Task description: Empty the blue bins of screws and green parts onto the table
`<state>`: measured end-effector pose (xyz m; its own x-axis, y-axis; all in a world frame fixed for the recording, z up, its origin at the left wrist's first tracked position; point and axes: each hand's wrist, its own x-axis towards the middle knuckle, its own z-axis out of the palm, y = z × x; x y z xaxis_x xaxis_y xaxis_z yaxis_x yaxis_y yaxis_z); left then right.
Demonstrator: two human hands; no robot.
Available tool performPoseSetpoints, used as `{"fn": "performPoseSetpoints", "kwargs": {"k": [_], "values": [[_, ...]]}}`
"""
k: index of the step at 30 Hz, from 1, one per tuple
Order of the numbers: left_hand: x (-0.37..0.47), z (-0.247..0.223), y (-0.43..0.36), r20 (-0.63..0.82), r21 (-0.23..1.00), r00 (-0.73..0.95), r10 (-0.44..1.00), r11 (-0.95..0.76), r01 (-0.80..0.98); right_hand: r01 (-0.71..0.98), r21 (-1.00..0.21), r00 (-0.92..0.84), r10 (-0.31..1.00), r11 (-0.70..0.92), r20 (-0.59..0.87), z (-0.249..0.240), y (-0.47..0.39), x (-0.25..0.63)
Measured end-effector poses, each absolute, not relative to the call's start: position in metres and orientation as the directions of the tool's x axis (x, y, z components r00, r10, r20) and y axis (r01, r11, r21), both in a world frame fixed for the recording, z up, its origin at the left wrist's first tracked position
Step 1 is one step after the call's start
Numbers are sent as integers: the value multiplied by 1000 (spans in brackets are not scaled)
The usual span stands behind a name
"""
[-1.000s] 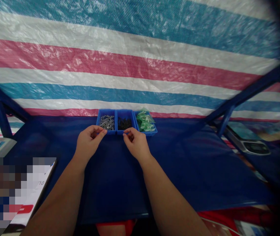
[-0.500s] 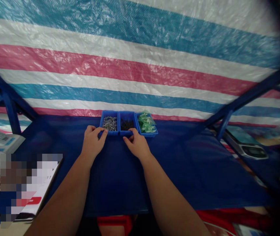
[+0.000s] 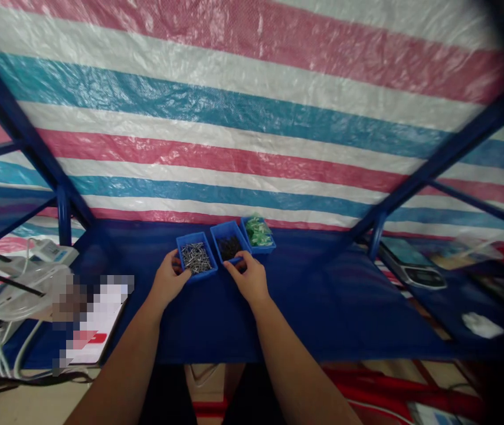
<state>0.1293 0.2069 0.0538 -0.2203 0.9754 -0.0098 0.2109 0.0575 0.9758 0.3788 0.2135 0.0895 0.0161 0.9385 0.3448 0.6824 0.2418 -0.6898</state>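
Observation:
My left hand (image 3: 170, 280) grips the near left corner of a blue bin (image 3: 209, 275) filled with silvery metal pieces (image 3: 196, 258). Thumb and fingers of my right hand (image 3: 251, 276) pinch the near wall of a second blue bin (image 3: 217, 227), which holds small dark pieces (image 3: 229, 248). Both bins sit slightly turned on the blue table, with a narrow gap between them. Behind my right hand stands a third blue bin (image 3: 264, 249) with green plastic packets (image 3: 258, 231); neither hand touches it.
At the left lie a white-paged item (image 3: 101, 319), cables and a clear plastic container (image 3: 35, 292). A scale (image 3: 420, 275) and crumpled white material (image 3: 482, 324) are at the right. Blue frame bars slope up on both sides before a striped sheet (image 3: 234, 153).
The bins with silvery and dark pieces have come nearer to me, turned and moved apart from each other. The bin of green packets stays behind. The camera view has shifted.

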Motion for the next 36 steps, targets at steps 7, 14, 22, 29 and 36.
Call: {"fn": "performPoseSetpoints", "kwargs": {"k": [7,14,22,29,36], "values": [[154,71,136,-269,963,-96,958,266,-45,671,-624,20,831,402,556,103,165,380],[173,96,133,-435,890,-77,897,415,-190,764,-280,-336,728,581,597,129,148,370],[171,93,136,-395,902,-26,918,382,-199,710,-170,-494,656,683,571,135,131,365],[171,89,143,-340,936,-89,936,328,-128,761,-208,-380,681,615,626,117,126,363],[167,85,144,-304,938,-54,951,288,-192,682,-376,-281,700,627,657,130,114,354]]}}
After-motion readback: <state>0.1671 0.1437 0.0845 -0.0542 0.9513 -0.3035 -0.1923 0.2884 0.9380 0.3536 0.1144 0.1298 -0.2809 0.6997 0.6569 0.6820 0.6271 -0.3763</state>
